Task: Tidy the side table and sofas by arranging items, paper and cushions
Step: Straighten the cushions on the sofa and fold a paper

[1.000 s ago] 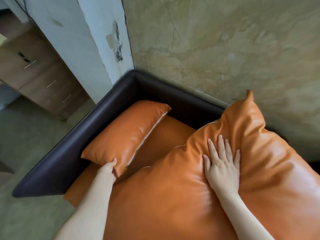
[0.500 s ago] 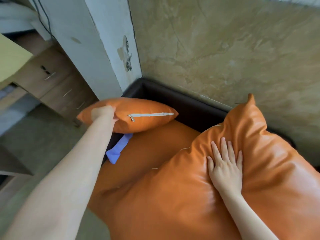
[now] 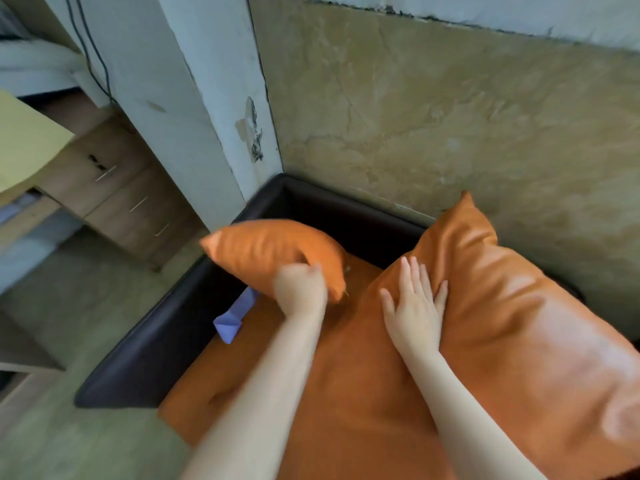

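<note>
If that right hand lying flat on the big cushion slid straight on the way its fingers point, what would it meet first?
Probably more of the big orange cushion under the right hand, then the sofa's dark back; depth is unclear.

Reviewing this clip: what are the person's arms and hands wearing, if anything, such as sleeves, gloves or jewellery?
Nothing shows: both forearms are bare to the frame's edge, no sleeves or gloves. The left hand and right hand carry no visible rings, watch or bracelets, though motion blur softens the left one.
</note>
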Demonstrator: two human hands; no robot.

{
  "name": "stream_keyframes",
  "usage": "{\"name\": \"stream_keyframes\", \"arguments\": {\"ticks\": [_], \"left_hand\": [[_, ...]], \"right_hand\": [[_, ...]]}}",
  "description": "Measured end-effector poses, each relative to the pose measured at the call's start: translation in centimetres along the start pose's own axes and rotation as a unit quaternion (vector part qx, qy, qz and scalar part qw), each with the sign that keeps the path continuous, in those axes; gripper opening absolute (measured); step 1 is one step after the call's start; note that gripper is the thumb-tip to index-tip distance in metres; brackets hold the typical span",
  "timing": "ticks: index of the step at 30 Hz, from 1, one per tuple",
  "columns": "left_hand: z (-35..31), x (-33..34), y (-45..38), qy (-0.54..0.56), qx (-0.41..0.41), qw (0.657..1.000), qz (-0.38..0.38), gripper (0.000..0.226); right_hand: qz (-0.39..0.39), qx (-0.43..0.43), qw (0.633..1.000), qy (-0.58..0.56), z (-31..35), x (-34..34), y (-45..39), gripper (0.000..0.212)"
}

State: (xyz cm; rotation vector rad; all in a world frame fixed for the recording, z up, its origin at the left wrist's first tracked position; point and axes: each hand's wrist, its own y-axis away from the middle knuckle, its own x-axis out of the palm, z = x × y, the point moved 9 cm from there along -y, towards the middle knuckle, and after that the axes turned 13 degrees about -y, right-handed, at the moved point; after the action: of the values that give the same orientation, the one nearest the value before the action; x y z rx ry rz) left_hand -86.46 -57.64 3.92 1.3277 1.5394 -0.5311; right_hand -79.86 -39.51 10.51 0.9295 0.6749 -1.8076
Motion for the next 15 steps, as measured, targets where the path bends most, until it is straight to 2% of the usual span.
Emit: {"name": "stream_keyframes", "arguments": {"ticks": [1, 3, 4, 5, 7, 8, 10, 11, 12, 13, 15], "left_hand": [[-1.4, -2.8, 4.5, 0.034, 0.031, 0.998, 0.032, 0.036], [-1.1, -3.0, 7.1, 0.055, -0.004, 0.996, 0.075, 0.033], [-0.7, -2.1, 9.3, 0.064, -0.027, 0.995, 0.075, 0.033], [-0.5, -1.7, 9.9, 0.089, -0.037, 0.992, 0.076, 0.033], [-0.3, -0.3, 9.4, 0.067, -0.036, 0.993, 0.094, 0.028], [0.3, 0.5, 9.5, 0.027, -0.035, 0.992, 0.119, 0.029], [1.6, 0.1, 8.8, -0.027, 0.015, 0.995, 0.094, 0.042], [2.4, 0.9, 7.9, -0.028, 0.046, 0.994, 0.094, 0.053], [3.0, 1.2, 7.2, 0.019, 0.080, 0.992, 0.098, 0.059], [3.6, 1.5, 6.8, 0.022, 0.100, 0.985, 0.136, 0.056], [5.9, 0.2, 6.2, 0.014, 0.118, 0.982, 0.144, 0.033]], "right_hand": [[0.005, 0.008, 0.999, -0.043, 0.8, 0.2, -0.7, 0.056], [0.013, 0.001, 0.989, -0.146, 3.3, -0.3, -2.2, 0.052], [0.027, -0.030, 0.981, -0.188, 5.4, -0.5, -2.9, 0.050], [0.063, -0.071, 0.972, -0.214, 7.9, -0.1, -3.4, 0.050], [0.202, -0.136, 0.943, -0.228, 13.0, 2.7, -3.0, 0.057], [0.285, -0.153, 0.922, -0.211, 15.1, 4.8, -2.1, 0.068], [0.385, -0.194, 0.896, -0.107, 16.8, 9.0, -0.1, 0.090], [0.391, -0.221, 0.893, -0.043, 16.6, 10.7, 0.5, 0.095], [0.383, -0.236, 0.893, 0.003, 15.8, 12.0, 0.8, 0.095], [0.375, -0.238, 0.895, 0.032, 14.6, 13.1, 0.9, 0.093], [0.372, -0.241, 0.894, 0.064, 12.2, 14.8, 1.5, 0.089]]}}
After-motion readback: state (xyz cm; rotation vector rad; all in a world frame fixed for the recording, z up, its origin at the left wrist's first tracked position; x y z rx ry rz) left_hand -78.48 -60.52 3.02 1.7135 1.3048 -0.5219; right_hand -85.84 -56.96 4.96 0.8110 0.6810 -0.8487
